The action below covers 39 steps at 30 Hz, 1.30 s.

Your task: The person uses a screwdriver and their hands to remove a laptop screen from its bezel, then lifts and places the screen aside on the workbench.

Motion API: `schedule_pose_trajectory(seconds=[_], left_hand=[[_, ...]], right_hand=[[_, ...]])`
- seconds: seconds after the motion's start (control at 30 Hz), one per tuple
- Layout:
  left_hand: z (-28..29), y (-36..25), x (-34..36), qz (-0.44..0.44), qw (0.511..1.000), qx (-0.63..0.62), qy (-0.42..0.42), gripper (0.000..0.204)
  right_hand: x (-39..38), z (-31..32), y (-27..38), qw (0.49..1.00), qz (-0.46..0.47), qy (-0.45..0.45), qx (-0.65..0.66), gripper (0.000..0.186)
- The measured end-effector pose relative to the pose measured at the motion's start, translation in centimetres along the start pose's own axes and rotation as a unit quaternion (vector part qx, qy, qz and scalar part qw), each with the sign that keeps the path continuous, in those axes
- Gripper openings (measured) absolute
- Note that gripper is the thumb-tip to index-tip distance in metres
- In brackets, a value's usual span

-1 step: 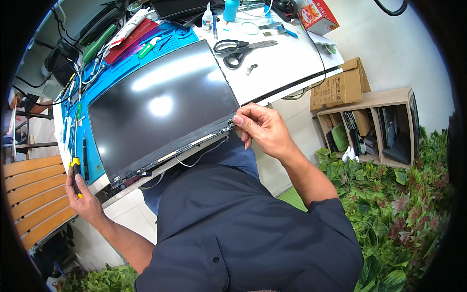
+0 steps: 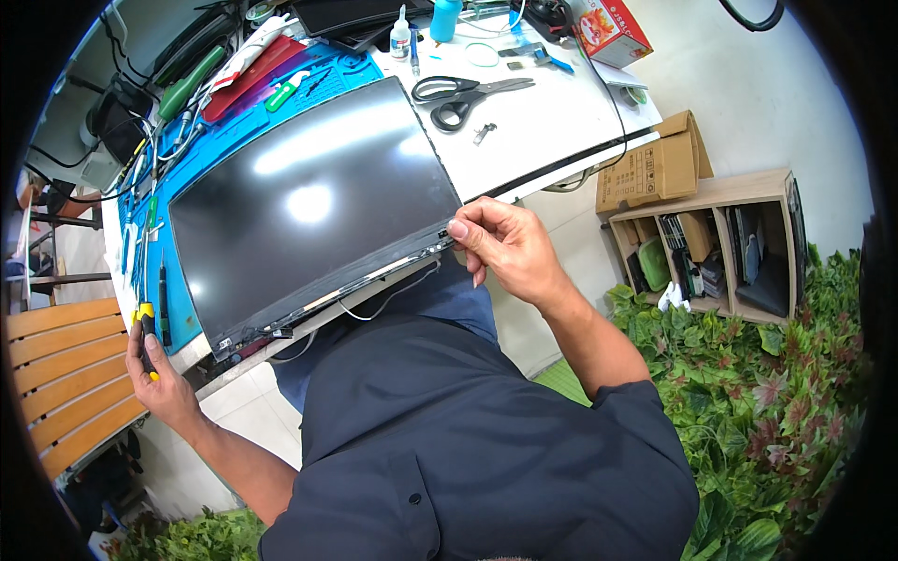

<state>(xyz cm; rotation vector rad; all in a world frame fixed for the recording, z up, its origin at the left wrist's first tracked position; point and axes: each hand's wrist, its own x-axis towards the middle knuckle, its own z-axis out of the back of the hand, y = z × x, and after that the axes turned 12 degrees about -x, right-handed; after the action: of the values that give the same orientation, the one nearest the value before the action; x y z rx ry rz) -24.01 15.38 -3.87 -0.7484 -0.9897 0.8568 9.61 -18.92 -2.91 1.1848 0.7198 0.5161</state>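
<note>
A laptop screen panel (image 2: 309,220) lies face up and slanted across the bench's front edge, partly on a blue work mat (image 2: 184,323). At its near right corner my right hand (image 2: 510,248) is closed, thumb and forefinger pinching a small dark part (image 2: 445,233) that the fingertips mostly hide. My left hand (image 2: 168,385) is wrapped round the yellow and black handle of a screwdriver (image 2: 146,311), upright at the bench's left edge. A thin white cable (image 2: 385,305) hangs below the panel's lower edge.
Black scissors (image 2: 460,98) and a small metal piece (image 2: 484,134) lie on the white bench top beyond the panel. Several hand tools, a black pen-like tool (image 2: 164,297) among them, line the left side. A glue bottle (image 2: 400,35) stands at the back.
</note>
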Motion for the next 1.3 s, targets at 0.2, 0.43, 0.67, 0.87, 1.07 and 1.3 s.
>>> schedule_pose_trajectory(seconds=[0.2,0.43,0.67,0.87,1.07,1.3], left_hand=[[0.3,0.3,-0.1,0.000,1.000,-0.013,-0.008,0.036],[1.3,1.1,-0.1,-0.033,0.999,0.012,-0.013,0.031],[-0.2,-1.8,0.2,-0.032,0.999,0.019,-0.021,0.026],[-0.5,-3.4,-0.5,-0.024,0.998,0.047,-0.029,0.026],[-1.6,-3.9,-1.2,-0.054,0.995,0.088,-0.009,0.023],[-3.0,-2.6,-0.8,-0.157,0.969,0.185,-0.046,0.025]], right_hand=[[0.2,-0.1,0.4,0.999,-0.023,-0.017,-0.023,0.022],[0.0,0.6,1.6,0.999,-0.042,0.011,-0.023,0.019],[0.2,1.5,1.7,0.996,-0.043,0.074,-0.027,0.020],[0.2,1.1,1.0,0.996,-0.006,0.082,-0.024,0.014],[-0.4,1.1,0.1,0.996,0.019,0.073,-0.040,0.016],[-0.2,0.6,-0.7,0.995,0.057,0.069,-0.046,0.015]])
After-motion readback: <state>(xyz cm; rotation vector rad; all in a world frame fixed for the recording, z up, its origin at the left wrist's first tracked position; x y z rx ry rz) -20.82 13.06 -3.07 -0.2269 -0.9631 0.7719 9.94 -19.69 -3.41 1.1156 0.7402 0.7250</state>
